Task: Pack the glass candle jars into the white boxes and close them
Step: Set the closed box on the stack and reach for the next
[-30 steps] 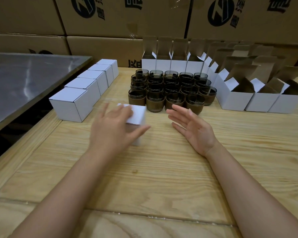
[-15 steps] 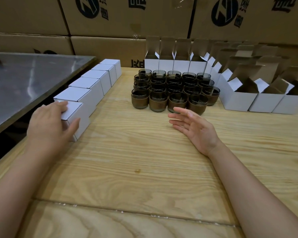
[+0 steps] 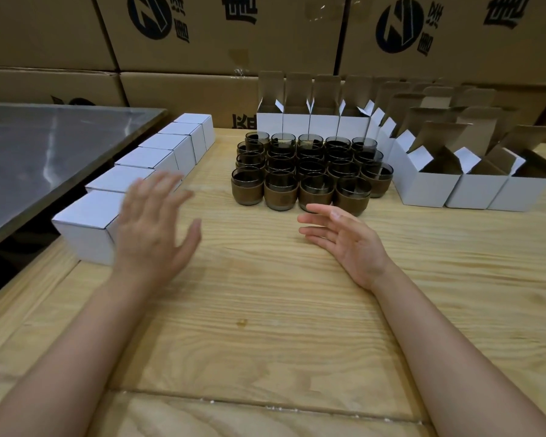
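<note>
Several dark glass candle jars (image 3: 309, 171) with brown bands stand packed together at the middle back of the wooden table (image 3: 281, 310). A row of closed white boxes (image 3: 152, 165) runs along the left; the nearest closed box (image 3: 87, 228) sits at the row's front end. Open white boxes (image 3: 429, 181) with raised flaps line the back and right. My left hand (image 3: 155, 228) hovers blurred with spread fingers just right of the nearest closed box, holding nothing. My right hand (image 3: 344, 238) lies palm-up and relaxed in front of the jars, empty.
A grey metal table (image 3: 44, 159) adjoins on the left, with a dark gap beside the wooden edge. Large brown printed cartons (image 3: 227, 36) are stacked as a wall behind everything.
My left hand carried a closed box leftward, set it at the front end of the closed row, then let go and moved back to the right. My right hand stayed put.
</note>
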Motion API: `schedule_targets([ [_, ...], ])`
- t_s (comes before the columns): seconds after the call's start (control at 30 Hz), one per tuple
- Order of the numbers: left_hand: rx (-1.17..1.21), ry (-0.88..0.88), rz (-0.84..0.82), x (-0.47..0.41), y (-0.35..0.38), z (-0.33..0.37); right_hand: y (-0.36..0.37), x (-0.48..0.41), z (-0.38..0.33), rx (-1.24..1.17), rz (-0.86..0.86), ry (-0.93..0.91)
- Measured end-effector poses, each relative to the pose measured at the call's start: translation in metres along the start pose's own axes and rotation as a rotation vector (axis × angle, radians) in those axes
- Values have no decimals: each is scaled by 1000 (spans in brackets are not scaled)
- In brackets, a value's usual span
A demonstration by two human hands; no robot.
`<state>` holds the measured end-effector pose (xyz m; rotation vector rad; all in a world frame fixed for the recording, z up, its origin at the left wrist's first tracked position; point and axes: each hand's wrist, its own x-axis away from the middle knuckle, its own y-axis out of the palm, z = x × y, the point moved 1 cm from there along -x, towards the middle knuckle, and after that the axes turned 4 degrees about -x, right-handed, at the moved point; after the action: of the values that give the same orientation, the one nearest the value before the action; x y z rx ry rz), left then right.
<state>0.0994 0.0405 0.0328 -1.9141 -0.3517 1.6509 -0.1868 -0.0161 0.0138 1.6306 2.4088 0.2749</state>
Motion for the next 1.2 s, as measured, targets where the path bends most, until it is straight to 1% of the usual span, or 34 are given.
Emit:
schedule_targets([
  [0.07, 189, -27, -49, -15, 15, 37, 0, 0, 0, 0, 4, 1],
  [0.1, 285, -79, -95, -22, 22, 56, 0, 0, 0, -2, 5, 2],
  [0.17, 471, -273, -218, -31, 39, 91, -1, 0, 1, -15, 4, -1],
  [0.23, 606, -477, -322, -34, 58, 115, -1, -1, 1, -40, 3, -5],
  [0.27, 632, -524, -368, -32, 67, 123, -1, -1, 1, -53, 6, -6],
  [0.37, 584, -525, -496, -27, 82, 125, -1, -2, 2, -57, 21, -7],
  [0.43, 616, -570, -485, -25, 86, 119, 0, -1, 3, -30, 37, -10],
  [0.5, 627, -619, -467, -26, 88, 116, 2, -2, 2, 47, 101, -71],
  [0.53, 615, -629, -474, -27, 89, 117, 2, -2, -1, 120, 178, -139],
  [0.57, 600, -631, -482, -28, 90, 117, 0, -4, -5, 187, 294, -220],
  [0.63, 581, -639, -496, -28, 93, 117, -12, -7, -16, 244, 615, -353],
  [0.67, 583, -646, -500, -29, 93, 117, -21, -8, -23, 263, 769, -390],
  [0.7, 585, -652, -500, -29, 94, 116, -33, -11, -31, 300, 883, -400],
  [0.73, 583, -655, -500, -29, 94, 116, -46, -14, -38, 362, 955, -373],
  [0.77, 578, -655, -502, -29, 94, 116, -60, -19, -45, 450, 991, -315],
  [0.87, 565, -646, -503, -29, 95, 117, -95, -30, -58, 776, 977, -109],
  [0.93, 560, -640, -499, -30, 96, 117, -109, -34, -63, 953, 915, -33],
  [1.0, 560, -635, -496, -30, 96, 117, -120, -36, -68, 1068, 859, 36],
  [1.1, 561, -629, -497, -30, 95, 118, -127, -37, -75, 1177, 825, 57],
  [1.2, 564, -630, -501, -30, 94, 117, -124, -33, -80, 1210, 874, 29],
])
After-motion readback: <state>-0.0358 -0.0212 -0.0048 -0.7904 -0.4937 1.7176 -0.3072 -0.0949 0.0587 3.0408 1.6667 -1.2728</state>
